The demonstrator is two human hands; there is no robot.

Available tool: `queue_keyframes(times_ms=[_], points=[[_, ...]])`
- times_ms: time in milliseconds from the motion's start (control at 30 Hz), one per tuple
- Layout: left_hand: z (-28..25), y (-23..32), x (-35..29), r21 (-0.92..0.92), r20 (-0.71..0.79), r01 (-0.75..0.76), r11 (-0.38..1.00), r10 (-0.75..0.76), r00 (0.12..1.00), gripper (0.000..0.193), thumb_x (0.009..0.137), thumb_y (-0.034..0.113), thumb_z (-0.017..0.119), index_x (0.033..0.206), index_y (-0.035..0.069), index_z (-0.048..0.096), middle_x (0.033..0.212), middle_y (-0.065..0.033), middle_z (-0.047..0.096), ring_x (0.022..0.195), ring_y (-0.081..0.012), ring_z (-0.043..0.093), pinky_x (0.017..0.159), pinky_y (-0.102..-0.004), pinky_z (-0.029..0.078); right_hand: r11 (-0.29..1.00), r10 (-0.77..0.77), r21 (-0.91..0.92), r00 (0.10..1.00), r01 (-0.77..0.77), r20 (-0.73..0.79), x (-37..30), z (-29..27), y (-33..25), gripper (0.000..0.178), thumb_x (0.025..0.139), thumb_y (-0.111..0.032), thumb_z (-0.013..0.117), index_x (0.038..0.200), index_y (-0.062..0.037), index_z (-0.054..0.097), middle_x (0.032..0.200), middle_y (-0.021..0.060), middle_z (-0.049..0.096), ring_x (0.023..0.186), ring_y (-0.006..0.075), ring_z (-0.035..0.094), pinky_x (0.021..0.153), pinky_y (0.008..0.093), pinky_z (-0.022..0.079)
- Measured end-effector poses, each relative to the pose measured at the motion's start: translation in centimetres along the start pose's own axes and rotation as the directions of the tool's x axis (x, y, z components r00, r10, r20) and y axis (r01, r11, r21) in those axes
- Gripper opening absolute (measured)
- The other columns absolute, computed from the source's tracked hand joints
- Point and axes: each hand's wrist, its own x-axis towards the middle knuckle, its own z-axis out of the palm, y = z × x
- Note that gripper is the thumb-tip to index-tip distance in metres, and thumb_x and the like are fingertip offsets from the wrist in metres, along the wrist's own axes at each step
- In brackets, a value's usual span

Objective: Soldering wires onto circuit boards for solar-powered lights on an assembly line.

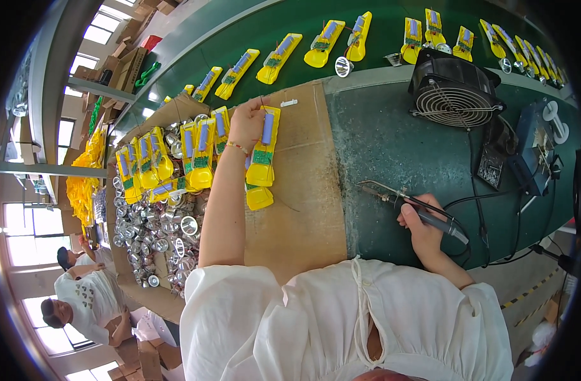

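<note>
My left hand (247, 127) is closed on the upper end of a yellow plastic lamp housing (260, 173). A purple cylindrical battery (267, 129) and a small green circuit board (262, 157) sit inside it. Beneath its lower end shows another yellow housing (259, 198), partly covered. Both lie on a brown cardboard sheet (303, 216). In my right hand (422, 236) is a soldering iron (438, 221), gripped by its dark handle. A thin curved metal tube runs along it toward the tip, which points left above the green bench, apart from the housings.
Several yellow housings (198, 155) and many silver reflector cups (154, 235) fill a cardboard tray on the left. More housings (280, 58) line the green surface beyond. At right are a black fan (457, 89), a blue soldering station (533, 149) and cables. Two people are at far left.
</note>
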Motion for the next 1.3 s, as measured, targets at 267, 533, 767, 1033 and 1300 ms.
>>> queue_keyframes(times_ms=[267,533,767,1033,1300], points=[[-0.3,1.9,-0.5,0.241,-0.452,0.003,0.971,0.110,0.885,0.033,0.077,0.022,0.064,0.103,0.003,0.061,0.099,-0.0109,0.062,0.086,-0.0246,0.061,0.076,-0.0328,0.048,0.999,0.008,0.046,1.000,-0.007,-0.008,0.1,-0.2,0.3,0.013,0.081,-0.008,0.062,0.086,0.0002,0.053,0.068,0.0065,0.059,0.060,0.0092,0.056,0.054,0.0211,0.045],[1.2,5.4,3.0,0.569,0.305,-0.267,0.778,0.102,0.947,0.027,0.071,0.020,0.072,0.092,0.006,0.065,0.086,-0.0078,0.063,0.084,-0.0215,0.060,0.075,-0.0290,0.047,0.997,0.044,0.060,0.999,-0.043,-0.003,0.0,0.0,-0.1,0.013,0.081,-0.007,0.062,0.086,0.0004,0.053,0.069,0.0068,0.059,0.060,0.0092,0.056,0.053,0.0209,0.046],[0.6,4.2,4.6,0.519,0.247,-0.400,0.756,0.316,0.916,0.015,0.077,0.009,0.063,0.092,0.004,0.064,0.078,-0.0094,0.064,0.072,-0.0195,0.062,0.068,-0.0287,0.048,0.995,0.073,0.062,0.997,-0.072,-0.011,0.0,-0.4,-0.2,0.011,0.080,-0.004,0.061,0.085,0.0009,0.052,0.069,0.0072,0.059,0.060,0.0096,0.057,0.054,0.0214,0.047],[-2.6,2.3,2.7,0.471,0.270,-0.351,0.809,0.247,0.931,0.017,0.080,0.010,0.062,0.096,0.007,0.067,0.080,-0.0082,0.055,0.075,-0.0163,0.058,0.067,-0.0272,0.046,0.994,0.069,0.087,0.998,-0.069,0.005,0.2,-0.4,-0.1,0.010,0.080,-0.004,0.061,0.084,0.0006,0.052,0.068,0.0070,0.059,0.059,0.0094,0.056,0.054,0.0214,0.046],[-3.7,3.0,2.7,0.360,0.227,-0.086,0.929,0.002,0.974,0.014,0.076,0.009,0.068,0.088,0.001,0.067,0.074,-0.0032,0.064,0.065,-0.0077,0.057,0.062,-0.0221,0.048,0.997,0.061,0.045,0.998,-0.061,0.004,0.4,0.1,-0.1,0.011,0.080,-0.005,0.062,0.083,0.0000,0.052,0.068,0.0066,0.059,0.059,0.0093,0.056,0.054,0.0218,0.046]])
